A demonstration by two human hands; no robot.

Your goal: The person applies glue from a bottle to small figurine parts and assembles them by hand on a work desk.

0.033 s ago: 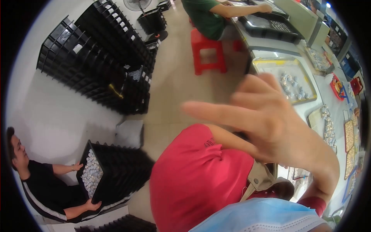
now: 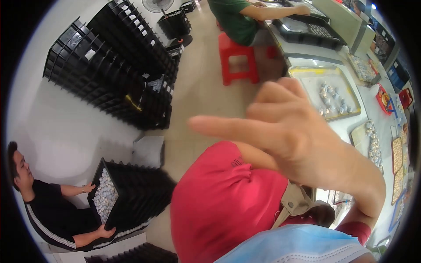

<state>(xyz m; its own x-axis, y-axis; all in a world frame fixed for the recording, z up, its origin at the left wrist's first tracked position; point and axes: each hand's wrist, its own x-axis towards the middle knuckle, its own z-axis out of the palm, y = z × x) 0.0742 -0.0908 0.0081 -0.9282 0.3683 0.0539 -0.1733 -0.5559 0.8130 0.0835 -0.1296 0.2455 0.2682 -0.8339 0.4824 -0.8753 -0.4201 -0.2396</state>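
My right hand [image 2: 298, 136] is raised in the middle of the head view, its index finger stretched out to the left. The other fingers that show are curled back, and nothing is in the hand. My left arm [image 2: 258, 157] leaves a red sleeve and passes behind the right hand, which hides my left hand. Just beyond my right hand lies a yellow-edged tray [image 2: 302, 81] with small shiny pieces on the worktable. At the lower left a person [image 2: 48, 206] in black grips a black crate [image 2: 144, 182] heaped with small pale pieces [image 2: 105, 193].
Tall stacks of black crates [image 2: 94, 72] line the wall on the left. A red stool [image 2: 237, 55] stands under a person in green [image 2: 232, 17] at the worktable. A black tray [image 2: 307, 33] and a red basket [image 2: 384, 101] rest along the table.
My right hand has moved a little to the left with its index finger still stretched out. The person at the crate has hardly moved.
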